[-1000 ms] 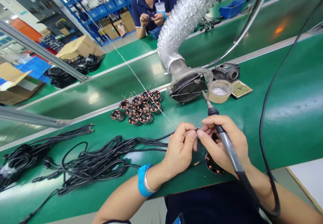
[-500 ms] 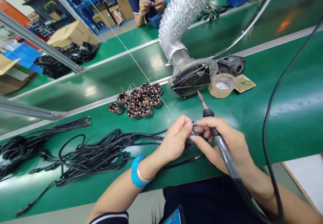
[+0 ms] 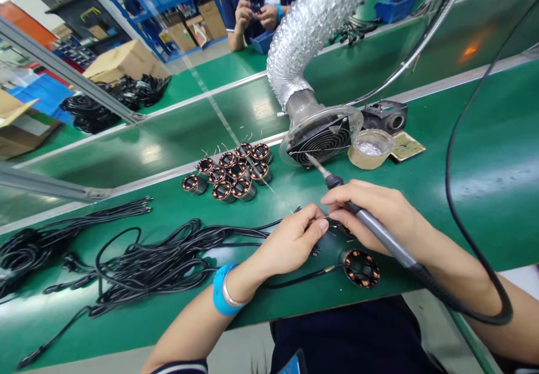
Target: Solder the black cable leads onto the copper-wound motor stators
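Note:
My left hand (image 3: 290, 239), with a blue wristband, pinches a thin wire (image 3: 329, 217) between thumb and forefinger. My right hand (image 3: 374, 214) is closed around a soldering iron (image 3: 385, 236), whose tip points up and left before the fan. Its thumb and fingertips meet near the same wire. Below the hands a motor stator (image 3: 362, 280) with copper windings lies on the bench, close to the stripped end of a black cord (image 3: 298, 278). Another coppery part is half hidden under my right fingers.
Several stators (image 3: 236, 173) stand grouped at the bench's back edge. Bundled black power cords (image 3: 151, 267) lie left. A fume fan (image 3: 324, 144) with silver duct (image 3: 290, 54), a round tub (image 3: 370, 149) and a sponge tray (image 3: 407, 146) stand behind my hands. A co-worker (image 3: 256, 9) sits opposite.
The soldering iron's tip has swung left across the fan grille. My hands have shifted slightly, and the stator below my right hand is now exposed. My left hand now pinches a fine wire.

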